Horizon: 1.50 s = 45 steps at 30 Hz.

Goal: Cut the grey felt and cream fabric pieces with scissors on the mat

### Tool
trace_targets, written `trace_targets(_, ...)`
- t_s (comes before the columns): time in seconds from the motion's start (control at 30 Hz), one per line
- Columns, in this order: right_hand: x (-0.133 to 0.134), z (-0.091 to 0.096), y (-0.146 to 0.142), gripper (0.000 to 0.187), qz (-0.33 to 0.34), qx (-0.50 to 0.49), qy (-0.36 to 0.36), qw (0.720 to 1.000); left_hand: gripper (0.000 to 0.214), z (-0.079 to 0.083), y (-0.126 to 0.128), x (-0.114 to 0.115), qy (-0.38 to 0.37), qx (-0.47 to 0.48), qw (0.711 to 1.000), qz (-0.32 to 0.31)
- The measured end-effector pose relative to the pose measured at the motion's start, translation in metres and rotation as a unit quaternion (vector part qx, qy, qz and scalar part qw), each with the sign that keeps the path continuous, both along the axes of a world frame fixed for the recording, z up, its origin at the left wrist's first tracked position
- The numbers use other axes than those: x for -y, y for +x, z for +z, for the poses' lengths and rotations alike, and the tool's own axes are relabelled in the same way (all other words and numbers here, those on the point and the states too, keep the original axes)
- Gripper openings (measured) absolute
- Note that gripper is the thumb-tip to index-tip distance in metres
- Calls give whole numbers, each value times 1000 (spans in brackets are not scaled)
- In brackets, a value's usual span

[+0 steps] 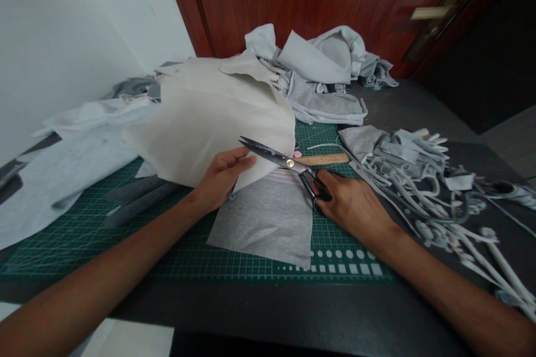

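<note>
A large cream piece of fabric point(218, 106) is pinched at its near edge by my left hand point(224, 174), thumb on top. My right hand point(349, 198) grips the black handles of a pair of scissors point(274, 156). The blades point left across the near edge of the cream fabric, tips close to my left fingers. Whether the blades have fabric between them I cannot tell. Below lies a grey piece of fabric point(268, 215) with pale stripes at its far end, flat on a green cutting mat point(184, 256).
A wooden ruler point(324, 159) lies beyond the scissors. Grey cloth strips and scraps point(419, 173) pile at the right. Folded grey fabrics point(322, 67) are heaped by the red door point(293, 0). White cloth point(75, 150) and dark grey rolled pieces point(140, 195) lie left.
</note>
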State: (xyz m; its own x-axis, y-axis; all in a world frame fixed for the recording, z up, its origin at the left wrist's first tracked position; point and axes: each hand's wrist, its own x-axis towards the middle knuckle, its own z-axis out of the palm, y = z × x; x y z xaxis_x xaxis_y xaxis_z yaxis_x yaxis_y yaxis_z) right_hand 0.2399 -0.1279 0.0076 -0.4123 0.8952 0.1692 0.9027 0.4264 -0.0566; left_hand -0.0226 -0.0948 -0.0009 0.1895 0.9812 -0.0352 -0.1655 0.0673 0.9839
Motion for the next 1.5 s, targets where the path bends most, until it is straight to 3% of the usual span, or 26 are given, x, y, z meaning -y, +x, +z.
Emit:
trace_targets(0.23,1,0,-2,15,7,-1,6,1000,28,-3,0,-2,22,-2,1000,15)
trace_targets(0.47,0,1,0,9,-4,-6,-3,1000,26,2,1,1,5,1,1000,-2)
trace_targets(0.73,2,1,-5,21,-2,3,7,1000,19,-4,0,-4,24,5,999,46)
trace_targets(1.1,-4,-4,3,15,16,-20,78,997,12,5,1,-1,-13,50,998,26)
trace_targets(1.5,-4,-2,1,9,19,-7,97,995,14,7,-2,-2,-23,38,999,3)
